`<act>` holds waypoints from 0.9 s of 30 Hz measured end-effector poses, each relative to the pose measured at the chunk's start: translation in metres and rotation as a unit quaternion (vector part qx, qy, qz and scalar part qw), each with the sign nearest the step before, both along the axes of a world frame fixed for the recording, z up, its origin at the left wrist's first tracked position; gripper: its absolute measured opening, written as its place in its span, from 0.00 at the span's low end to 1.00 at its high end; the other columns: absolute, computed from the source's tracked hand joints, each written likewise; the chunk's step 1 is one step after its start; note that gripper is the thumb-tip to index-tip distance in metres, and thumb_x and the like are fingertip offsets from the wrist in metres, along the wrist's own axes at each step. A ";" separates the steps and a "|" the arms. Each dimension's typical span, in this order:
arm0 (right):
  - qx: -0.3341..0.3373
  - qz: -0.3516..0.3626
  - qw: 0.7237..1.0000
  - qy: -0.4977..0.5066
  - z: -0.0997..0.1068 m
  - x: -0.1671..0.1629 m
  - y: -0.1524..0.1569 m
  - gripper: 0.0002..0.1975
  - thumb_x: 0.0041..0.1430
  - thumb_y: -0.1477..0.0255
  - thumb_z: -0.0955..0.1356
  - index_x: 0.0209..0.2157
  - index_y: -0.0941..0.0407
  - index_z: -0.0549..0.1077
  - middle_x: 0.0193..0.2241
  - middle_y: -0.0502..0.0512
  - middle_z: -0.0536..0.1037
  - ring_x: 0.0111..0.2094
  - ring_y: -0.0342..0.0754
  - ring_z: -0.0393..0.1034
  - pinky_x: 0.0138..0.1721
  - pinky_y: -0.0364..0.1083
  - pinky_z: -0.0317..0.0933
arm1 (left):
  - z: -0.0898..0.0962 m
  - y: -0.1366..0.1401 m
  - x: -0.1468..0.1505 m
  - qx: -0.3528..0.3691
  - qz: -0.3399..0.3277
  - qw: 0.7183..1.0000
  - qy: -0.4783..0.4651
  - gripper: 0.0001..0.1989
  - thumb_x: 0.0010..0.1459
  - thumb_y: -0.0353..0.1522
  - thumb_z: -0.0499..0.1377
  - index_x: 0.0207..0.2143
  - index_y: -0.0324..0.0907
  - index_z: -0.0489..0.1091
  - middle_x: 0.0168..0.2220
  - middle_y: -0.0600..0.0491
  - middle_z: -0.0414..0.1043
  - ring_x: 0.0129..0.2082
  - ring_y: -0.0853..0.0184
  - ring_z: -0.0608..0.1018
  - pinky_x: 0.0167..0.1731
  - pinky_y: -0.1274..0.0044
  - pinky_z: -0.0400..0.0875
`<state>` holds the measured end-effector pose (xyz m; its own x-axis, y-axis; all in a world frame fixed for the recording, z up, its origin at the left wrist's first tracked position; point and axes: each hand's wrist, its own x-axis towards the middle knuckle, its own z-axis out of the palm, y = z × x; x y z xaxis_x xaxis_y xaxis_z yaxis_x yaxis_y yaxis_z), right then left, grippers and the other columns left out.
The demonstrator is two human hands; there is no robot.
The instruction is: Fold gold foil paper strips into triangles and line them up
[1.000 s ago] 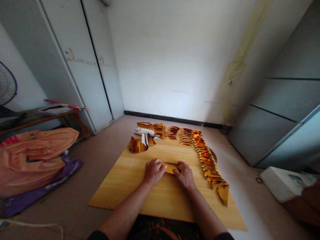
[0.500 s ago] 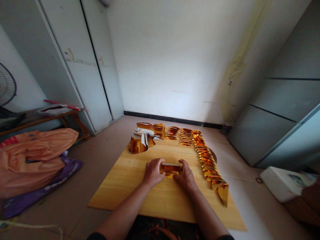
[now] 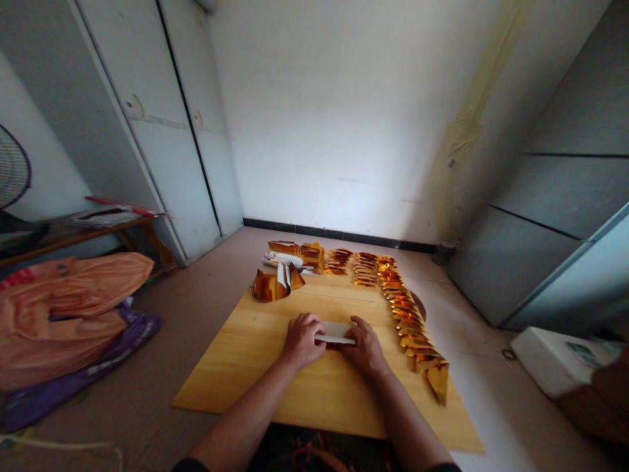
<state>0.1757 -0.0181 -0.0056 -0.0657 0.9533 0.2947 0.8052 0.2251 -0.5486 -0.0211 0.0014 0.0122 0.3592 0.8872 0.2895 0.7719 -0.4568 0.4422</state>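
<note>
Paper (image 3: 338, 331) in both hands (image 3: 303, 339) (image 3: 365, 345); orange bag (image 3: 93, 288) crumpled.

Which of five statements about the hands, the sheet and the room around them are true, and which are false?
1. The left hand and right hand both hold one sheet. True.

2. The face of the sheet turned toward the camera is bright gold. False: that face of the sheet is whitish.

3. A long row of folded gold pieces lies along the right side of the wooden board. True.

4. The fan is at the right edge of the picture. False: the fan is at the left edge, partly cut off.

5. The orange bag lies to the left of the wooden board. True.
</note>
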 end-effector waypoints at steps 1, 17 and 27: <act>-0.003 0.005 1.000 -0.002 0.002 0.000 -0.001 0.10 0.43 0.66 0.75 0.27 0.56 0.74 0.52 0.64 0.70 0.52 0.56 0.66 0.50 0.51 0.60 | 0.000 0.000 0.000 0.002 -0.005 1.000 -0.001 0.08 0.45 0.29 0.61 0.31 0.45 0.71 0.41 0.52 0.70 0.46 0.61 0.69 0.46 0.70 0.60; 0.072 0.049 0.996 -0.005 -0.007 0.007 -0.002 0.02 0.49 0.74 0.69 0.28 0.55 0.72 0.51 0.60 0.72 0.49 0.53 0.65 0.47 0.49 0.59 | -0.008 0.004 -0.006 0.008 -0.078 0.996 -0.038 0.07 0.44 0.34 0.65 0.27 0.44 0.70 0.42 0.52 0.71 0.45 0.61 0.69 0.45 0.70 0.60; 0.189 0.087 0.978 -0.018 0.002 0.005 -0.003 0.08 0.52 0.81 0.63 0.29 0.55 0.70 0.46 0.58 0.72 0.44 0.50 0.63 0.43 0.47 0.56 | -0.002 -0.003 -0.007 0.132 -0.035 0.989 -0.058 0.16 0.41 0.17 0.54 0.29 0.43 0.72 0.41 0.50 0.68 0.44 0.62 0.68 0.41 0.71 0.61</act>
<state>0.1807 -0.0215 -0.0038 -0.2336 0.7508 0.6179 0.7546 0.5407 -0.3718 -0.0284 -0.0014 0.0100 0.3682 0.7489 0.5510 0.6848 -0.6193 0.3840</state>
